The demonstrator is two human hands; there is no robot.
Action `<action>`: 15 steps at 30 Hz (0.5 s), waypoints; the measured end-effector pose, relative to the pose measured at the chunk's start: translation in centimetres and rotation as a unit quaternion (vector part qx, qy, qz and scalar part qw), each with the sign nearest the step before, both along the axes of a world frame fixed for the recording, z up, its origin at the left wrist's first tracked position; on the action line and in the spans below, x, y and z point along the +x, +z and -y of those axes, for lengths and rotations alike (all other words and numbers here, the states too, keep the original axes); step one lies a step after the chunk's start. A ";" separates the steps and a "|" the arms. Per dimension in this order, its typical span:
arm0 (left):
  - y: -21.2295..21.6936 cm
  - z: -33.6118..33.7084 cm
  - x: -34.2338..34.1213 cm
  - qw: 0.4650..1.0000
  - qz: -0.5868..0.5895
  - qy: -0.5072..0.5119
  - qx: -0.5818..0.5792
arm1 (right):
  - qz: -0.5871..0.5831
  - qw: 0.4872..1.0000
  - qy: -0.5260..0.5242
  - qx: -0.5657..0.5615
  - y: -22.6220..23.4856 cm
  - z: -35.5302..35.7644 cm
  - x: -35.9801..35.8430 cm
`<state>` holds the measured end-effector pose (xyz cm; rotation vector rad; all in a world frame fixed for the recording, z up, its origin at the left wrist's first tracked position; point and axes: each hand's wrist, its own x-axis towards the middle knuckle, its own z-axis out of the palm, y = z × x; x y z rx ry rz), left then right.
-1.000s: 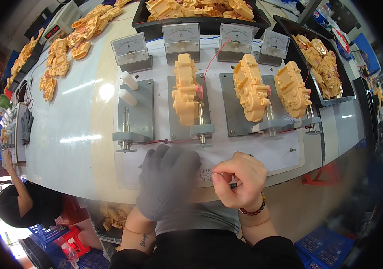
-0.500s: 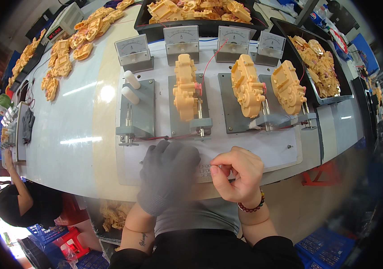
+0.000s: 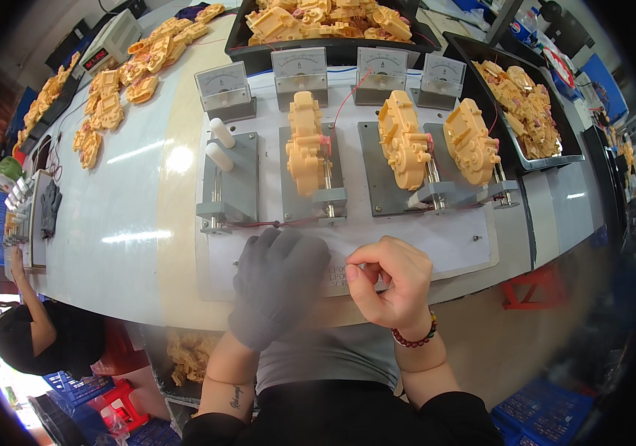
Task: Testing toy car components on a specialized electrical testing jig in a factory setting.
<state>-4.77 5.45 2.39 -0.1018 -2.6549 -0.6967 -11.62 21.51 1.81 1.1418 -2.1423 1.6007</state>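
My left hand (image 3: pixel 277 286), in a grey knit glove, is held curled over the near edge of the white board (image 3: pixel 444 253). Haze blurs it, and the inside of its grip is hidden. Close to its right, my bare right hand (image 3: pixel 396 286) has its fingers curled and the thumb near the index finger; nothing shows in it. Beyond the hands, three yellow plastic housings (image 3: pixel 305 145) (image 3: pixel 405 141) (image 3: pixel 473 143) stand upright on grey fixtures with metal pins. The leftmost grey fixture (image 3: pixel 240 178) carries only two white pegs (image 3: pixel 221 132). Neither hand touches a fixture.
Several analog meters (image 3: pixel 300 70) stand behind the fixtures, with thin red wires. Black bins of yellow housings stand at the back (image 3: pixel 333 46) and right (image 3: pixel 556 160). More loose housings (image 3: pixel 106 104) lie at the left. Another person's arm (image 3: pixel 29 293) reaches to a bench there.
The view has shifted slightly, so the fixtures and meters sit a little farther left or right in it. Both hands keep nearly the same pose and place.
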 end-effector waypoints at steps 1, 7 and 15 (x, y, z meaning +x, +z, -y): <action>0.0 0.0 0.0 1.000 -0.001 0.003 -0.013 | 0.006 1.000 -0.002 0.000 0.0 0.0 0.0; 0.0 -0.1 0.3 1.000 0.012 0.000 -0.018 | -0.006 1.000 -0.004 0.000 -0.1 0.1 0.0; -0.4 0.3 0.5 0.994 -0.026 -0.052 -0.091 | -0.024 1.000 -0.005 0.005 0.0 0.2 0.0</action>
